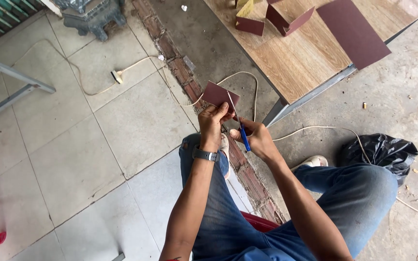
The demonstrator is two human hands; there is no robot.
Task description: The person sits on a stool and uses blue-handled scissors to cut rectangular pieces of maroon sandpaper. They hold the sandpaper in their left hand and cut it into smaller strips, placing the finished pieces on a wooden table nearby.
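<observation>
Seated, left hand point(214, 118) pinches a small maroon sandpaper square point(220, 94) by its lower edge above the knees, right hand point(253, 137) closed on blue-handled scissors point(240, 129); sheet looks light, stiffish, gritty—best gripped near cut.

The left hand point(212, 121) pinches a small sheet of sandpaper point(220, 94) out in front of the knees, and the right hand point(256, 137) sits just right of it with scissors point(238, 123) reaching up into the sheet. Further ahead to the right there's a table point(296, 63) with more sandpaper pieces point(286, 19) on top. A bag point(380, 152) lies on the floor right of the right knee, and a cord point(136, 63) trails across the floor behind the hands.
</observation>
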